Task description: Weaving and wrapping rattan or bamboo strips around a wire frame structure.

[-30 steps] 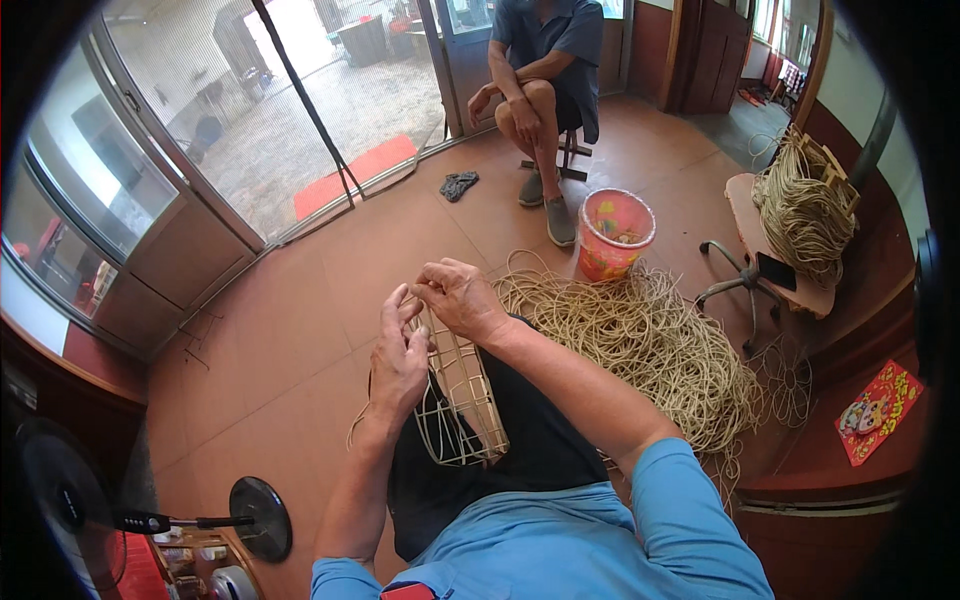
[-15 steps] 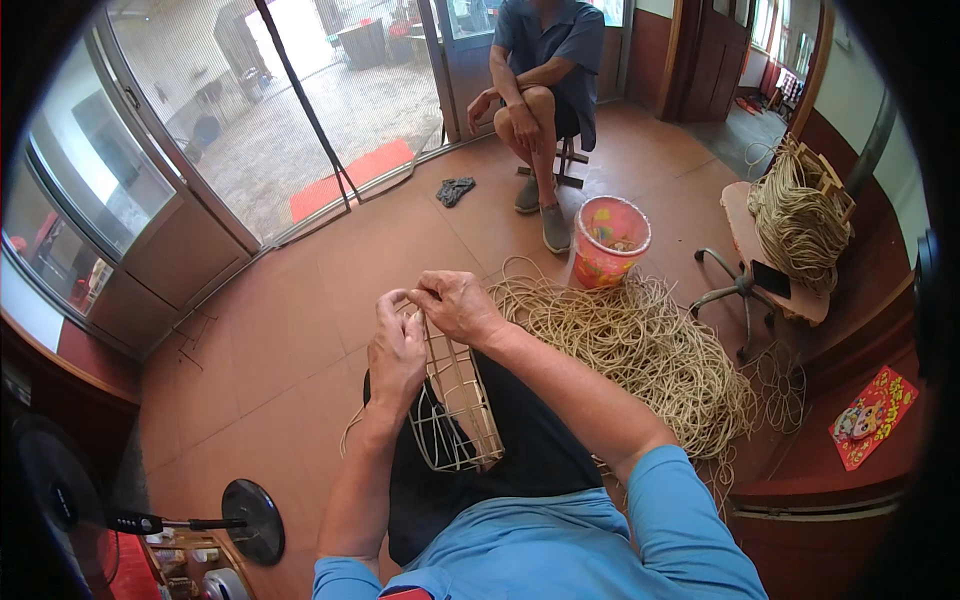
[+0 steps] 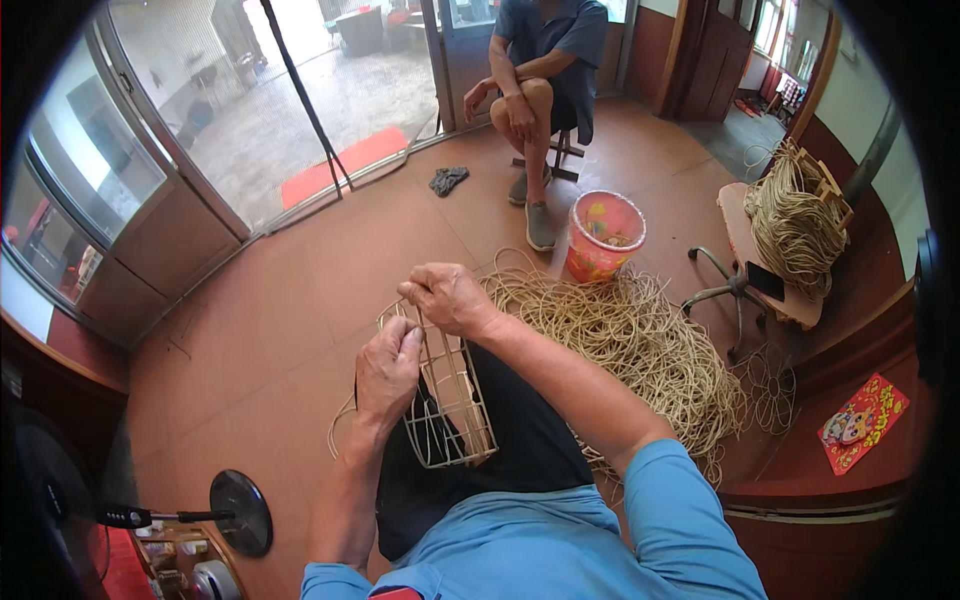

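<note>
A pale wire basket frame (image 3: pixel 450 405) rests on my lap, its open end facing me. My left hand (image 3: pixel 387 368) grips the frame's left rim with the fingers curled. My right hand (image 3: pixel 447 297) is closed at the frame's far top edge, pinching a tan cord against it. A loop of that cord (image 3: pixel 340 432) hangs down past my left wrist. A big loose pile of the same tan cord (image 3: pixel 640 345) lies on the floor just to my right.
A person sits on a stool (image 3: pixel 540 90) ahead, beside a pink plastic bucket (image 3: pixel 603 235). A chair (image 3: pixel 770 265) on the right carries a cord bundle and a dark phone. Glass doors stand at the left, a fan base (image 3: pixel 240 512) at lower left.
Both hands stay on the frame's far end. My right hand has shifted slightly along the top edge with the cord; the frame has tilted a little.
</note>
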`<control>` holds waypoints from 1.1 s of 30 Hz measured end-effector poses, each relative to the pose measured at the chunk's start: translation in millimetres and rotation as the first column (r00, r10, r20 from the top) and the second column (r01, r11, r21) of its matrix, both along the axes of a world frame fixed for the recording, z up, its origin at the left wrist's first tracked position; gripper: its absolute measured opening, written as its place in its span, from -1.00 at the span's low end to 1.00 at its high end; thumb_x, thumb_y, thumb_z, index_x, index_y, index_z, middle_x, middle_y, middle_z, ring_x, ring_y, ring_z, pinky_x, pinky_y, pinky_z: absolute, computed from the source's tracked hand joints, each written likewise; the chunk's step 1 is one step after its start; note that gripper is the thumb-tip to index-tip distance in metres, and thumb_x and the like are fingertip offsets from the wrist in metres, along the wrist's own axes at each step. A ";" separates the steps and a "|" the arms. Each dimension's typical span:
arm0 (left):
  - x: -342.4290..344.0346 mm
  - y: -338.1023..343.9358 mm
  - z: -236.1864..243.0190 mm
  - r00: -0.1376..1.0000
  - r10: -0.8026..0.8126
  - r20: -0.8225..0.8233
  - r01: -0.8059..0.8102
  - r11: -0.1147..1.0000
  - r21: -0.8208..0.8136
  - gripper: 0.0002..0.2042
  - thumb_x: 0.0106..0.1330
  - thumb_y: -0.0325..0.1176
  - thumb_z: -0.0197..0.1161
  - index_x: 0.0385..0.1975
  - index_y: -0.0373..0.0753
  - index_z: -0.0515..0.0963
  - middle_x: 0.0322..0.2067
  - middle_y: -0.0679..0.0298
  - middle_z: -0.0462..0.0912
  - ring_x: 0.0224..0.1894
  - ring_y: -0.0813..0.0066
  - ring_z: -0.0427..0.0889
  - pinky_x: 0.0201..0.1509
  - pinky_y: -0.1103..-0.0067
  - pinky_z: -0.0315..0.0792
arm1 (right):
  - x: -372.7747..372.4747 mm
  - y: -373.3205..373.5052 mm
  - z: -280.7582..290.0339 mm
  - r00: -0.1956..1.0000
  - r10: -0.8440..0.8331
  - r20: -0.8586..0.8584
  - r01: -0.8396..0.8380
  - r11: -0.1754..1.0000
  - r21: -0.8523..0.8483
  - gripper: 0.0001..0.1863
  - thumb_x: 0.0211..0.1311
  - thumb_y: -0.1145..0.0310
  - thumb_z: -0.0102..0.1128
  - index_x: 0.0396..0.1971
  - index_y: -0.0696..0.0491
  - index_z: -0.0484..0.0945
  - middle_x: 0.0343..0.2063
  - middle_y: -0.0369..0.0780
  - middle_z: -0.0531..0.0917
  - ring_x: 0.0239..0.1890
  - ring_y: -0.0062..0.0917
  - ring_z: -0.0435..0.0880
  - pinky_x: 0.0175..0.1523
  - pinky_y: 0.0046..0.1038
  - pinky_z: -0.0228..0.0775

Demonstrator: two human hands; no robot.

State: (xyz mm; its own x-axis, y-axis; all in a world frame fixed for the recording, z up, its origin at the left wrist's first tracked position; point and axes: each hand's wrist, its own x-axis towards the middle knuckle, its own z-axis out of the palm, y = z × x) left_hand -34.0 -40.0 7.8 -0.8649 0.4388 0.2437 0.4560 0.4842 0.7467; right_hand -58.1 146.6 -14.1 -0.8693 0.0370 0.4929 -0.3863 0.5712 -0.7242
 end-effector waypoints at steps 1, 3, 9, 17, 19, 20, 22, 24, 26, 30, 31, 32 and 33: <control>-0.3 -3.8 -5.1 1.000 0.010 0.006 -0.010 0.999 0.036 -0.82 0.58 -0.26 0.27 -0.18 -0.24 0.67 -0.35 -0.06 0.77 -0.21 -0.20 0.79 -0.15 0.06 0.58 | -0.4 -0.1 0.0 1.000 0.021 0.018 -0.021 1.000 -0.010 -0.73 0.46 0.22 0.40 -0.30 0.16 0.74 -0.38 0.04 0.71 -0.22 -0.03 0.77 -0.06 -0.07 0.61; 9.8 1.4 6.5 0.995 0.032 -0.093 -0.034 0.999 -0.017 -0.84 0.56 -0.29 0.30 -0.21 -0.24 0.66 -0.38 -0.03 0.74 -0.25 -0.16 0.78 -0.17 0.06 0.56 | -0.4 3.9 1.6 0.970 -0.010 0.241 0.052 0.984 -0.168 -0.76 0.49 0.24 0.41 -0.22 0.14 0.77 -0.37 0.03 0.70 -0.25 -0.18 0.77 -0.05 -0.18 0.63; 58.3 -27.8 5.1 0.850 -0.093 -0.519 0.055 0.995 -0.089 -0.93 0.52 -0.40 0.38 -0.22 -0.23 0.69 -0.50 0.07 0.64 -0.44 0.03 0.68 -0.28 0.15 0.51 | 40.3 10.7 0.6 0.971 -0.224 -0.082 0.209 0.965 -0.160 -0.82 0.57 0.32 0.35 -0.07 0.13 0.75 -0.16 -0.08 0.74 -0.22 -0.29 0.73 -0.01 -0.28 0.61; 139.2 -67.4 -23.0 0.970 -0.139 -0.201 0.110 0.982 -0.150 -0.82 0.43 -0.56 0.40 -0.02 -0.32 0.69 -0.34 0.08 0.80 -0.38 0.14 0.83 -0.32 0.34 0.66 | 182.6 -15.2 -19.4 0.944 -0.116 0.310 0.198 0.948 -0.248 -0.82 0.68 0.36 0.23 0.03 0.17 0.64 -0.30 -0.19 0.66 -0.43 -0.53 0.67 -0.25 -0.44 0.55; 154.9 -75.1 -31.3 0.967 -0.162 -0.197 0.132 0.978 -0.158 -0.76 0.39 -0.60 0.41 0.02 -0.34 0.69 -0.32 0.10 0.82 -0.38 0.17 0.83 -0.32 0.35 0.66 | 214.5 -26.6 -22.8 0.921 -0.112 0.374 0.204 0.955 -0.217 -0.82 0.69 0.35 0.26 0.03 0.16 0.61 -0.34 -0.19 0.66 -0.42 -0.55 0.68 -0.26 -0.44 0.55; 161.6 -78.1 -37.5 0.972 -0.165 -0.170 0.142 0.980 -0.138 -0.72 0.36 -0.63 0.41 0.05 -0.35 0.69 -0.31 0.11 0.82 -0.37 0.18 0.84 -0.32 0.35 0.67 | 226.3 -30.6 -27.8 0.914 -0.107 0.391 0.205 0.954 -0.218 -0.82 0.69 0.35 0.26 0.03 0.16 0.61 -0.34 -0.19 0.66 -0.42 -0.55 0.68 -0.26 -0.44 0.55; 172.0 -83.6 -42.2 0.980 -0.160 -0.116 0.142 0.978 -0.153 -0.71 0.35 -0.64 0.41 0.05 -0.35 0.69 -0.30 0.10 0.83 -0.36 0.18 0.84 -0.31 0.36 0.68 | 245.6 -38.0 -38.0 0.884 -0.129 0.449 0.280 0.916 -0.288 -0.81 0.68 0.33 0.30 0.02 0.15 0.59 -0.34 -0.18 0.67 -0.42 -0.52 0.69 -0.28 -0.45 0.55; 182.2 -88.6 -44.8 0.986 -0.155 -0.063 0.142 0.975 -0.170 -0.70 0.34 -0.65 0.41 0.06 -0.36 0.69 -0.29 0.10 0.83 -0.35 0.18 0.85 -0.30 0.36 0.68 | 257.6 -39.5 -40.7 0.896 -0.128 0.426 0.229 0.954 -0.195 -0.81 0.68 0.33 0.30 0.01 0.15 0.59 -0.33 -0.16 0.67 -0.43 -0.50 0.70 -0.29 -0.44 0.56; 190.1 -90.6 -49.0 0.984 -0.165 -0.066 0.154 0.977 -0.151 -0.67 0.31 -0.66 0.40 0.08 -0.36 0.70 -0.28 0.09 0.84 -0.34 0.18 0.86 -0.29 0.36 0.69 | 263.2 -40.9 -39.3 0.928 -0.138 0.346 0.174 0.982 -0.074 -0.81 0.66 0.34 0.32 -0.03 0.15 0.59 -0.29 -0.14 0.67 -0.43 -0.44 0.71 -0.30 -0.40 0.57; 202.1 -93.4 -64.2 0.982 -0.164 -0.089 0.157 0.985 -0.076 -0.56 0.26 -0.63 0.40 0.18 -0.29 0.68 -0.42 0.22 0.70 -0.43 0.26 0.77 -0.34 0.37 0.64 | 258.3 -43.6 -31.8 0.905 -0.186 0.382 0.187 0.982 0.033 -0.83 0.59 0.39 0.38 -0.07 0.17 0.61 -0.28 -0.12 0.64 -0.39 -0.28 0.71 -0.29 -0.27 0.58; 203.6 -94.3 -62.7 0.983 -0.179 -0.042 0.172 0.977 -0.125 -0.60 0.29 -0.64 0.40 0.15 -0.30 0.69 -0.35 0.18 0.77 -0.37 0.23 0.81 -0.31 0.36 0.67 | 257.4 -43.4 -34.1 0.905 -0.189 0.380 0.190 0.981 0.034 -0.83 0.59 0.39 0.38 -0.07 0.17 0.61 -0.28 -0.12 0.64 -0.39 -0.28 0.71 -0.29 -0.27 0.58; 203.6 -94.4 -61.7 0.982 -0.191 0.003 0.189 0.967 -0.173 -0.64 0.31 -0.65 0.40 0.12 -0.32 0.69 -0.28 0.13 0.84 -0.32 0.20 0.86 -0.29 0.36 0.69 | 256.3 -43.0 -37.1 0.924 -0.173 0.340 0.161 0.985 0.065 -0.85 0.58 0.40 0.37 -0.09 0.17 0.62 -0.27 -0.10 0.65 -0.38 -0.23 0.72 -0.28 -0.25 0.59; 201.2 -93.1 -63.4 0.981 -0.195 -0.001 0.192 0.966 -0.173 -0.64 0.31 -0.65 0.40 0.12 -0.32 0.69 -0.28 0.13 0.84 -0.32 0.20 0.86 -0.29 0.36 0.69 | 254.8 -42.4 -40.0 0.941 -0.156 0.299 0.132 0.986 0.097 -0.87 0.58 0.42 0.37 -0.10 0.17 0.62 -0.27 -0.09 0.65 -0.37 -0.18 0.72 -0.27 -0.22 0.59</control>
State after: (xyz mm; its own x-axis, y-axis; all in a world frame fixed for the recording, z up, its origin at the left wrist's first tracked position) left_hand 167.2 -133.1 -55.5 -0.7558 0.6338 0.1646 0.5658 0.5056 0.6513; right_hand 196.7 104.2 -54.0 -0.9664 0.1464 0.2112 -0.0632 0.6613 -0.7475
